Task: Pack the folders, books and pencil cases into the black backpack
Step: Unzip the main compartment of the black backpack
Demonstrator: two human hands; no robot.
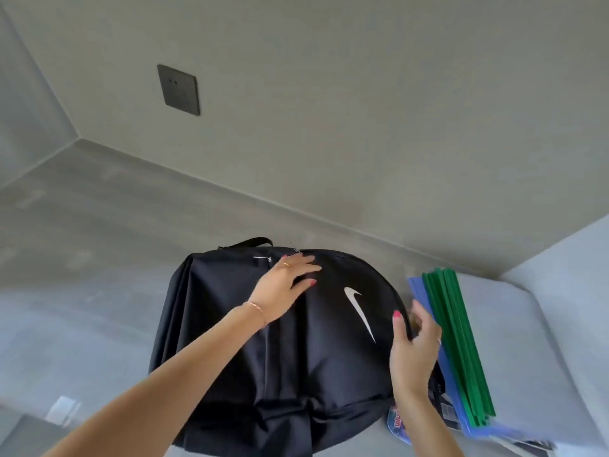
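The black backpack [296, 341] with a white swoosh lies flat on the grey surface, front side up. My left hand [283, 288] rests flat on its upper part near the zipper, fingers spread. Along the bag's right edge, my right hand [412, 351] has its thumb on the fabric and its fingers curled around the rim. A stack of green folders [458, 344] on blue folders [425, 295] lies just right of the bag. A colourful item [397, 423], partly hidden under my right wrist, peeks out at the bag's lower right.
A grey wall with a dark socket plate [179, 89] rises behind the surface. A lighter raised ledge [560, 275] runs along the right. A small white object [62, 410] lies at the lower left. Dark printed items [527, 445] stick out beneath the folders.
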